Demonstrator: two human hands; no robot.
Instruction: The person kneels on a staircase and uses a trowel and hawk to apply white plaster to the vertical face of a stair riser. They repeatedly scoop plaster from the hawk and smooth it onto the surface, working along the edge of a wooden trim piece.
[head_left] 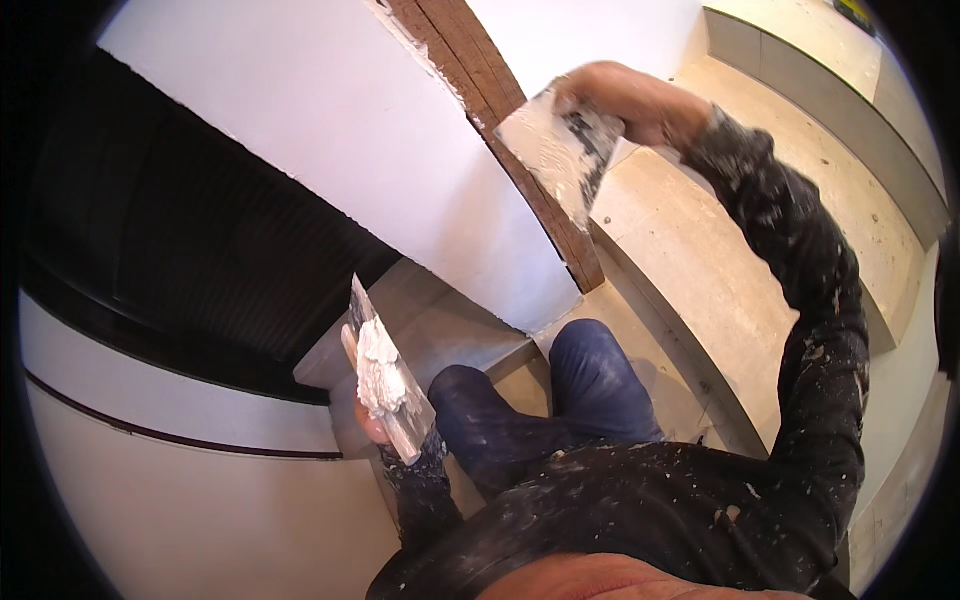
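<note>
My left hand [369, 418] is closed round the handle of a plastering trowel [414, 412], low and left of my knees. A thick heap of white plaster [378, 362] lies on that trowel's blade. Up at the brown wooden beam [585, 258], my right hand [606, 88] grips a wide flat scraper [548, 148], its face smeared with pale plaster. The scraper overlaps the beam; whether it touches the beam or the wall I cannot tell. My right fingers are partly hidden behind it. Beside the beam runs a white wall [330, 110] with a rough plaster edge at its top.
Curved beige stone steps [700, 235] rise on the right, with small crumbs on them. At left is a dark recess [170, 230] with a ribbed surface, above a low white wall [230, 500]. My bent knees [600, 370] are close to the wall's lower corner.
</note>
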